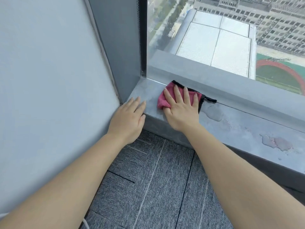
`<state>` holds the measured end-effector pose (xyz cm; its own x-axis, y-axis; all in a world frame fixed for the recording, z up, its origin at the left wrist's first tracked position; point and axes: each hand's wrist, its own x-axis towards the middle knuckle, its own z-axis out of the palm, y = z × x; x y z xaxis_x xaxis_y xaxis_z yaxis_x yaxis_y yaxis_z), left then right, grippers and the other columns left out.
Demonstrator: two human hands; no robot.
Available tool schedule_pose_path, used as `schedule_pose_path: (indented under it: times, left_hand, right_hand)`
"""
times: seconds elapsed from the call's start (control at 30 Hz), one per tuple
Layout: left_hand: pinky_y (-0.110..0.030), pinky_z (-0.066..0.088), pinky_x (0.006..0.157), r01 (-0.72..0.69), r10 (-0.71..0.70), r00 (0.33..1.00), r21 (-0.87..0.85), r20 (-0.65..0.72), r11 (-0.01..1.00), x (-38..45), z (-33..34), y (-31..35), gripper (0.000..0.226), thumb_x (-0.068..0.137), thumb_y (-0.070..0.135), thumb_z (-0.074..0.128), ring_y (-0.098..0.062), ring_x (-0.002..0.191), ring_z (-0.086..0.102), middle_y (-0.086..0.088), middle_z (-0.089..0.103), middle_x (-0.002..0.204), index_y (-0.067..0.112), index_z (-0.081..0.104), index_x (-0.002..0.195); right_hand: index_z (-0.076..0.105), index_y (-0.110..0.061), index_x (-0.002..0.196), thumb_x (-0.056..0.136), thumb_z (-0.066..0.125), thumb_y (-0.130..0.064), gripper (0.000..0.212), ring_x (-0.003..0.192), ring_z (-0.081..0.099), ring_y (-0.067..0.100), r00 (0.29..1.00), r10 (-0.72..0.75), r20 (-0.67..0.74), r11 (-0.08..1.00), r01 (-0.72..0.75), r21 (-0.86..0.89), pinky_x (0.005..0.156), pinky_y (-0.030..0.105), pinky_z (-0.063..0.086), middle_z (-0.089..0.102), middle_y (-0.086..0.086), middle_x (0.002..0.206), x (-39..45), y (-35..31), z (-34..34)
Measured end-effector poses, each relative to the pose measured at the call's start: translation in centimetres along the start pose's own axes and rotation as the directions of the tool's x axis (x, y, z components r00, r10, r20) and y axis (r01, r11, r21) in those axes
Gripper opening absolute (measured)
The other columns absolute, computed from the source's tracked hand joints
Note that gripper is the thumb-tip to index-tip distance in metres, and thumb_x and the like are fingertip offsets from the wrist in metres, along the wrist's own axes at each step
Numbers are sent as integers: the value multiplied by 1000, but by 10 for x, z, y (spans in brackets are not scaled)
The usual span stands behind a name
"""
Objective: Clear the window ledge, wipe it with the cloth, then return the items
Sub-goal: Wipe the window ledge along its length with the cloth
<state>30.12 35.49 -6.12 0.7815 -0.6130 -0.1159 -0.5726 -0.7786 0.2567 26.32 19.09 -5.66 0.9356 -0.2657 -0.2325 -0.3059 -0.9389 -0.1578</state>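
On my far left I see a pale wall (41,71) and, beside it, the dark grey window frame (118,47) running down to the corner. My left hand (128,119) lies flat with fingers together and loose, gripping nothing; its fingertips rest on the near left end of the grey ledge (239,129), close to where wall and frame meet. Just to the right, my right hand (181,108) is spread palm-down on the pink cloth (162,100), pressing it against the ledge rather than clutching it. The cloth sits bunched under the palm, close to the window glass (214,30), with its black edging (209,99) poking out past my little finger. Farther right along the ledge I see a wet-looking patch (214,113) just beside the cloth, and another blotchy patch (275,143) well apart from it. Below the ledge, grey carpet (156,187) fills the floor between my forearms.
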Motion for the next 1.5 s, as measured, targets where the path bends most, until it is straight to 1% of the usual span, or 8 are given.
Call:
schedule_pose_path:
  times: [0.17,0.3,0.6,0.87,0.97,1.13,1.27,1.5]
  left_hand:
    - [-34,7,117,91,-91,996,-52,-4,995,3,0,13,49,96,30,26,-27,143,14,-14,20,153,9,24,140]
    - [-39,4,119,194,-193,981,-79,31,978,9,1,30,55,95,33,28,-32,143,6,-22,14,152,0,22,138]
    - [-43,-2,119,316,-313,949,-81,40,945,13,12,49,64,92,44,31,-34,142,-8,-22,1,154,3,14,139]
    - [-42,-3,118,316,-313,948,-73,53,946,14,10,46,65,92,44,32,-33,143,-8,-20,1,154,6,13,140]
    - [-42,-2,118,323,-318,946,-74,62,944,13,7,48,64,92,44,33,-33,143,-7,-21,2,154,5,15,140]
    - [-43,0,118,322,-320,946,-44,50,946,12,4,54,59,92,41,33,-35,142,-3,-22,3,153,9,17,140]
    - [-45,-2,117,180,-181,982,33,51,983,18,5,67,59,92,44,30,-33,143,-3,-15,2,155,22,11,143]
    - [-49,-7,116,67,-75,992,80,101,995,31,20,89,56,91,50,22,-31,143,-9,-5,-3,157,36,4,142]
  right_hand:
    - [0,-42,146,95,23,-35,56,147,-12,21,990,-139,26,990,140,-34,116,46,-13,-8,-6,159,-12,6,-1]
    - [2,-45,145,89,16,-39,58,147,-12,19,985,-166,55,985,169,-44,116,43,-13,-6,-8,159,-37,22,2]
    - [-3,-38,147,95,20,-39,57,145,-18,29,978,207,32,975,-209,70,112,55,-17,-12,-2,159,-26,21,3]
    - [0,-43,145,95,23,-35,56,147,-14,21,998,-62,30,998,63,-20,114,49,-16,-9,-7,159,-29,34,-3]
    - [1,-45,144,91,18,-37,57,147,-13,20,997,-68,45,997,69,-36,114,48,-17,-7,-9,159,-48,53,-1]
    - [1,-46,144,92,17,-41,55,146,-16,24,993,113,20,993,-112,-22,109,56,-21,-8,-9,159,-69,79,1]
    - [-2,-44,145,95,21,-40,55,145,-17,28,943,332,25,942,-332,52,109,61,-17,-11,-8,159,-71,88,-1]
    - [-3,-35,147,94,21,-39,58,144,-19,33,906,422,20,899,-421,119,110,63,-13,-11,3,159,-49,71,-2]
